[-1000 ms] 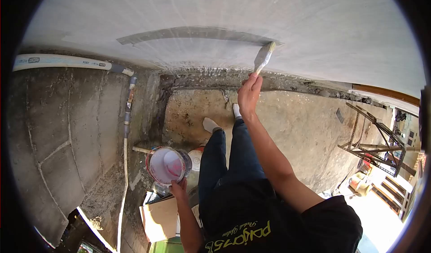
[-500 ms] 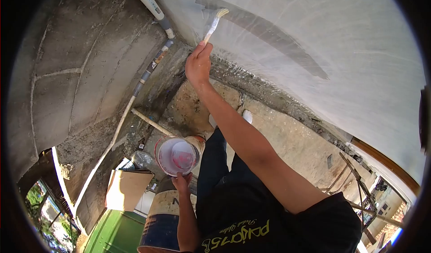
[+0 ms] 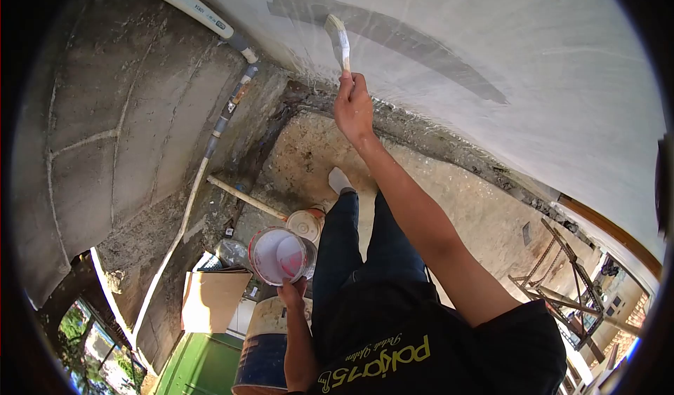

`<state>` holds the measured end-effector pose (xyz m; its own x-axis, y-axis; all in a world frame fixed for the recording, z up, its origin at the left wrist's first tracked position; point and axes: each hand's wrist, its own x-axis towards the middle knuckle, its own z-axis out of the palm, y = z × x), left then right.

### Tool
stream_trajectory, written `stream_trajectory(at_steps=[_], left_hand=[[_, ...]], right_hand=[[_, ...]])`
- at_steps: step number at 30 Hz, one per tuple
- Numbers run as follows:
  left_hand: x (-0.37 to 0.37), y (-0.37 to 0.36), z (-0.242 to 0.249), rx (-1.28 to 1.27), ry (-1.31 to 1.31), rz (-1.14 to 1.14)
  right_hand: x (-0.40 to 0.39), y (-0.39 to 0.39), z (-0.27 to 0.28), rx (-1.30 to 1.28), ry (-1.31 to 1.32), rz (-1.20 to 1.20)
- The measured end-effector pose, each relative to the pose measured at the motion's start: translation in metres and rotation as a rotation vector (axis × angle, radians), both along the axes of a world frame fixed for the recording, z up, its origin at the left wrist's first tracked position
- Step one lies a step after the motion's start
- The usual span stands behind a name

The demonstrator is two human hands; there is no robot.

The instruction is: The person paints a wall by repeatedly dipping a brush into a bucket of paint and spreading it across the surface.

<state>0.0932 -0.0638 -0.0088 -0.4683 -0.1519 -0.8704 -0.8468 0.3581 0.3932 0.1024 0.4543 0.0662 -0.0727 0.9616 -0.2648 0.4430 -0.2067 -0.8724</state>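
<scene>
My right hand (image 3: 354, 111) is closed round the handle of a paintbrush (image 3: 343, 48), stretched out toward the pale wall (image 3: 533, 44). The pale bristles overlap a long dark grey band (image 3: 414, 42) on that wall and lean to the left. Lower down, my left hand (image 3: 293, 294) grips the near rim of a round bucket (image 3: 261, 258), tilted so its inside shows. White paint coats the bucket's inner wall, with a pinkish patch near the bottom.
A lidded tub (image 3: 305, 223) stands behind the bucket. Below it is a blue and cream drum (image 3: 263, 349), beside cardboard (image 3: 214, 300) and a green surface (image 3: 200, 367). Pipes (image 3: 184, 219) run along the block wall (image 3: 91, 114). A metal frame (image 3: 569, 276) stands at right.
The brush has moved a little rightward along the dark band, and its bristles now lean left instead of right. The view has shifted, showing more of the lidded tub and floor.
</scene>
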Motion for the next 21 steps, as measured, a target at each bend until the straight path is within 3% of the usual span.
stream_trajectory(at_steps=[12, 14, 21], left_hand=[[-0.07, 0.076, 0.007, 0.042, -0.002, -0.29], [-0.072, 0.087, 0.007, 0.083, 0.015, -0.31], [-0.063, 0.097, 0.007, 0.086, 0.035, -0.283]], right_hand=[[0.221, -0.042, -0.027, 0.068, -0.074, -0.592], [0.232, -0.037, -0.029, 0.082, -0.071, -0.695], [0.148, -0.03, -0.023, 0.088, 0.044, -0.574]])
